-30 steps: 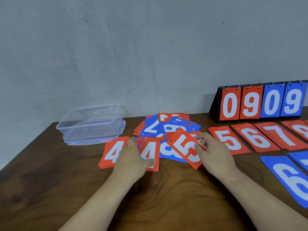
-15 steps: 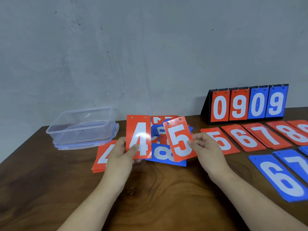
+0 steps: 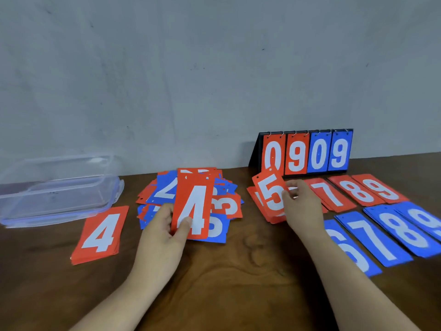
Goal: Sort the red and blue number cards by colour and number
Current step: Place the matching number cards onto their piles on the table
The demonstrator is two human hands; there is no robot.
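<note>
Head view: L hand (image 3: 162, 225) pinches a red 4 card (image 3: 194, 204) upright over the mixed pile (image 3: 164, 189). R hand (image 3: 303, 206) pinches a red 5 card (image 3: 270, 194), tilted, just above the red 5 stack (image 3: 275, 218). Best to lay the 5 flat w/ edges squared, then drop the 4 on the 4 stack (image 3: 100, 235) at left.

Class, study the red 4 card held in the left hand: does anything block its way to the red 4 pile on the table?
Nothing visible does. The left hand holds the red 4 card up over the mixed heap; the red 4 pile lies to its left with only bare table between.
</note>
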